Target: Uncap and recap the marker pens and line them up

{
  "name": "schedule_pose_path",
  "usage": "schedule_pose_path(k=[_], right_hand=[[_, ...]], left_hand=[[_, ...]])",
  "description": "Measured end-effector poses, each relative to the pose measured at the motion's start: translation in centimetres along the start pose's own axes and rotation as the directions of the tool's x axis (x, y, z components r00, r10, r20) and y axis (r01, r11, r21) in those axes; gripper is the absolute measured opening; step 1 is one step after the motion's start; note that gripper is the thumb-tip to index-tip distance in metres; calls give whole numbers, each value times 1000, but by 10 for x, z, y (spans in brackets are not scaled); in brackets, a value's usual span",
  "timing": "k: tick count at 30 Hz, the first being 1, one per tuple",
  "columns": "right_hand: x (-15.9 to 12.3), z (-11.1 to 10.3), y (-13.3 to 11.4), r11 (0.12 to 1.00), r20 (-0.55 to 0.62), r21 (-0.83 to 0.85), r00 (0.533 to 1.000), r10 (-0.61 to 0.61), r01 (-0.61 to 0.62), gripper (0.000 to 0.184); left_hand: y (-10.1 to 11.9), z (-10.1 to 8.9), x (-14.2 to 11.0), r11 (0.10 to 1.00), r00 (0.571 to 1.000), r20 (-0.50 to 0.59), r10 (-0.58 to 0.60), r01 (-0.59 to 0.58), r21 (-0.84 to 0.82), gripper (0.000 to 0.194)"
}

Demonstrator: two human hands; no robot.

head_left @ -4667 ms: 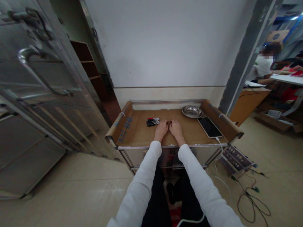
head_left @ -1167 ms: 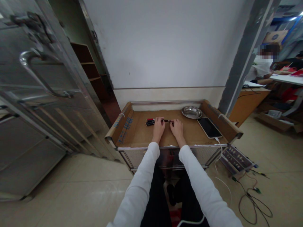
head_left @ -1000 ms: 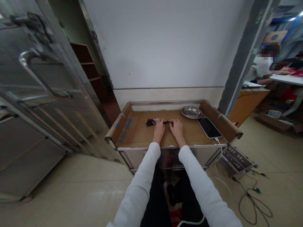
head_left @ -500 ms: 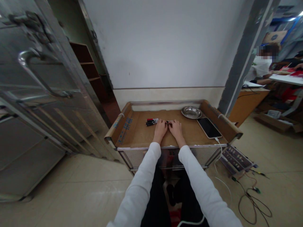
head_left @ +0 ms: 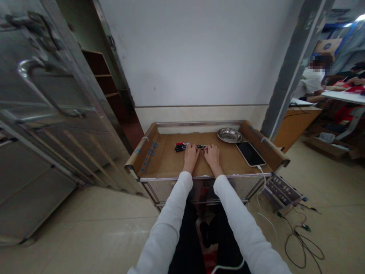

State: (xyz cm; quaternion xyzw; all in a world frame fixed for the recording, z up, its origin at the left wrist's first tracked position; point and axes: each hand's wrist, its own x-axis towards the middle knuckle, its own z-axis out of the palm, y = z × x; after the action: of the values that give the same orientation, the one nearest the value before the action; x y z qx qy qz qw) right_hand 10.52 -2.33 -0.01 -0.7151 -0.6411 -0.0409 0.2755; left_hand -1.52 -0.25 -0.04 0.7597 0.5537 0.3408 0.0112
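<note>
My left hand [head_left: 191,156] and my right hand [head_left: 212,156] rest close together over the cardboard-lined cart top [head_left: 165,163]. A slim dark pen [head_left: 200,146] spans the small gap between them, with the fingers of each hand closed on one end. Part of the pen is hidden under my fingers. Just left of my left hand lies a small group of pens [head_left: 179,148], mostly black with a red one among them. Their right ends are covered by my left hand.
A round metal dish [head_left: 229,135] sits at the cart's back right. A phone [head_left: 250,154] with a white cable lies in front of it. Raised cardboard sides flank the cart. Right, an electrical box [head_left: 285,192] and cables are on the floor; a person sits beyond.
My hands have moved slightly apart, so more of the pen shows between them. The loose pens, dish and phone stay in place; the view has shifted a little.
</note>
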Motion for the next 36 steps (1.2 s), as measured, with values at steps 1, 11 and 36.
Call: schedule_pose_path(k=[1,11,36], right_hand=[[0,0,0,1000,7,-4,1000,0,0,23],[-1,6,1,998,16,3,997,-70,70,30],[-2,1,-4,998,65,-63,998,-26,30,36]], left_hand=[[1,0,0,1000,1000,9,12,-12,0,7],[-1,7,1,999,999,-10,41,-41,16,16],[13,-15,-11,845,898,-187,-397,438,308,29]])
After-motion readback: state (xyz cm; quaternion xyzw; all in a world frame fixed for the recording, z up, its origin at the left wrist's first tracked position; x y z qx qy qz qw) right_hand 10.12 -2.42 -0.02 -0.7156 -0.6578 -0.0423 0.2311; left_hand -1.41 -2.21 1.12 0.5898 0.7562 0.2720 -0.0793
